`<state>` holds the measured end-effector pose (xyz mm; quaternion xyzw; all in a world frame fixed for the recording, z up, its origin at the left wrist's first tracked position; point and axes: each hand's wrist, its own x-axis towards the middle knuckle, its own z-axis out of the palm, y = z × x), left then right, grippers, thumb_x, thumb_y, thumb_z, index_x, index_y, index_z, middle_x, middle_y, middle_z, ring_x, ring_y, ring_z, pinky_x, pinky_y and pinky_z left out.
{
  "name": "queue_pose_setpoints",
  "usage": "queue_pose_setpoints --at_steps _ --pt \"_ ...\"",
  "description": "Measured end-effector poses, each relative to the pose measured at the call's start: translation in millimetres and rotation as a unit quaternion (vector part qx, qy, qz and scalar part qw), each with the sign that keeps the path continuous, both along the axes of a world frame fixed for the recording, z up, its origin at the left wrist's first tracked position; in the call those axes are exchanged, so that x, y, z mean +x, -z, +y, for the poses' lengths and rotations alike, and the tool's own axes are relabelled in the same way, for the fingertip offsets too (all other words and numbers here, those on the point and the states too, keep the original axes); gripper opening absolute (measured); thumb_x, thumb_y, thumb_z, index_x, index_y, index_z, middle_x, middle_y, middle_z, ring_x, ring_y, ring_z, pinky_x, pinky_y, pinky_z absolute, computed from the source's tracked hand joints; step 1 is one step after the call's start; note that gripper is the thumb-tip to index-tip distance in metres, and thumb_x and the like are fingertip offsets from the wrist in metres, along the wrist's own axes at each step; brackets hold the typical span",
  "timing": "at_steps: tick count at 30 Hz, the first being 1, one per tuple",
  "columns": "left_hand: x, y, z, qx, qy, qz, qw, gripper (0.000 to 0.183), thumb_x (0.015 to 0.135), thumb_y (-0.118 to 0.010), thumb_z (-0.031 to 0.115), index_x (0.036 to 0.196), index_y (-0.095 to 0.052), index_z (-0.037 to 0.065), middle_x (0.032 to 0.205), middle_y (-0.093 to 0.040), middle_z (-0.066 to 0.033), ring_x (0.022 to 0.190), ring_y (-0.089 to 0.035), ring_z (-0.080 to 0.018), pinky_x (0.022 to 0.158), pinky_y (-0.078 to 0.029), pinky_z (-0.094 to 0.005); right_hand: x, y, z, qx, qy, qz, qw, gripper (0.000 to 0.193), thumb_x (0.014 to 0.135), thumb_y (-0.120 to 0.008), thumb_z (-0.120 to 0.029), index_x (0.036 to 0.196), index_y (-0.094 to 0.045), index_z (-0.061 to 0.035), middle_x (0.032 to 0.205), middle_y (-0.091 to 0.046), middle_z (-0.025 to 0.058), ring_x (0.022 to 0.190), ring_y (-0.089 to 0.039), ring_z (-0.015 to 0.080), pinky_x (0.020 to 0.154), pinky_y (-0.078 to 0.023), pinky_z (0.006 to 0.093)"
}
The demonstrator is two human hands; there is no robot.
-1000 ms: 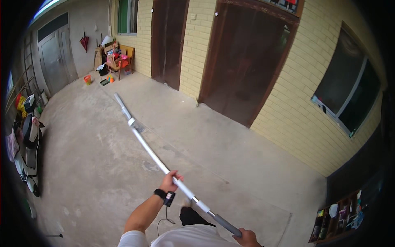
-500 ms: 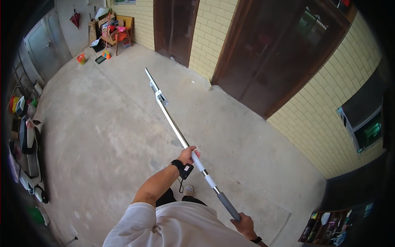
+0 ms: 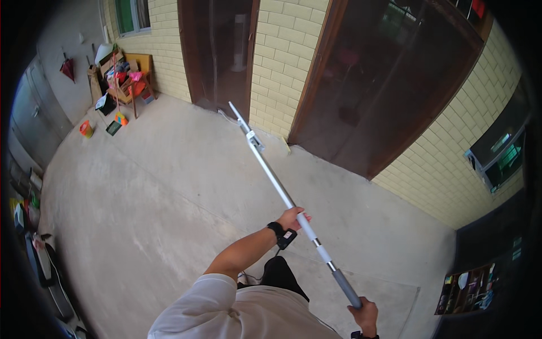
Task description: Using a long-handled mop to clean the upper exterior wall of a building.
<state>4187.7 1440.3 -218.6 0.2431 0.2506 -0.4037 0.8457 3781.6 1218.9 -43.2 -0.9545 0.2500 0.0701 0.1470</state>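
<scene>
A long silver-and-white telescopic pole with grey grip sections slants across the view, tilted up and away from me. At its far end sits a narrow head, seen nearly edge-on, so I cannot tell its exact kind; it appears in front of the brown doors. My left hand is wrapped round the middle of the pole, at a white section. Lower right, my right hand closes on the end of the dark grey grip. A black device on a strap is worn at my left wrist.
Concrete floor stretches ahead, bounded by a yellow brick wall and brown screened doors. A cluttered wooden chair, an orange bucket and a dustpan stand far left. A scooter is at the left edge; shelves stand lower right.
The view has shifted leftward and up, and the pole with both hands now sits farther right in it. A leg in black has come forward. Both hands keep their hold.
</scene>
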Motion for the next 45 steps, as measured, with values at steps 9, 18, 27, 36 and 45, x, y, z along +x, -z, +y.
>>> queue_pose_setpoints --at_steps 9,18,27,36,45 --pt "211.9 -43.9 -43.8 -0.019 0.04 -0.049 0.998 0.018 0.096 -0.061 0.013 0.108 -0.05 0.004 0.094 -0.064 -0.0129 0.093 -0.067 -0.0303 0.089 -0.058 -0.0485 199.8 -37.3 -14.1 0.043 0.044 -0.064 0.996 0.036 0.062 -0.091 -0.012 0.089 -0.071 0.0015 0.064 -0.063 0.015 0.056 -0.06 0.0245 0.057 -0.049 0.0377" --pt "435.8 -32.5 -55.2 -0.067 -0.043 -0.014 0.997 0.023 0.096 -0.066 0.023 0.084 -0.055 0.008 0.079 -0.062 -0.0078 0.074 -0.066 -0.0246 0.083 -0.059 -0.0431 367.0 -57.9 -37.5 0.15 0.092 -0.026 0.984 0.034 0.064 -0.092 -0.011 0.086 -0.07 0.0024 0.061 -0.058 0.0066 0.056 -0.052 0.0151 0.054 -0.045 0.0348" --pt "470.4 -53.0 -79.5 0.069 0.055 0.057 0.994 0.033 0.091 -0.068 0.023 0.072 -0.045 0.009 0.065 -0.044 -0.006 0.055 -0.048 -0.0225 0.053 -0.048 -0.038 345.7 -27.2 53.1 0.256 0.215 -0.012 0.942 0.027 0.078 -0.085 -0.008 0.092 -0.063 -0.001 0.072 -0.051 -0.0009 0.066 -0.042 0.0146 0.055 -0.04 0.0342" --pt "466.3 -57.5 55.0 0.254 0.159 0.115 0.947 0.017 0.081 -0.069 0.01 0.078 -0.052 0.007 0.066 -0.046 -0.0056 0.05 -0.045 -0.0197 0.048 -0.043 -0.036 293.8 70.4 297.4 0.201 0.291 0.088 0.931 0.025 0.074 -0.079 -0.009 0.094 -0.065 -0.0055 0.071 -0.063 0.0075 0.062 -0.054 0.0212 0.057 -0.048 0.0422" --pt "511.5 -167.0 148.7 0.145 0.213 0.066 0.964 0.023 0.081 -0.073 0.011 0.076 -0.051 0.007 0.067 -0.05 -0.0057 0.059 -0.052 -0.019 0.056 -0.046 -0.0336 309.1 68.2 413.4 0.262 0.342 0.107 0.896 0.03 0.077 -0.081 -0.016 0.099 -0.065 -0.0037 0.075 -0.066 0.0114 0.063 -0.058 0.0241 0.057 -0.05 0.0409"
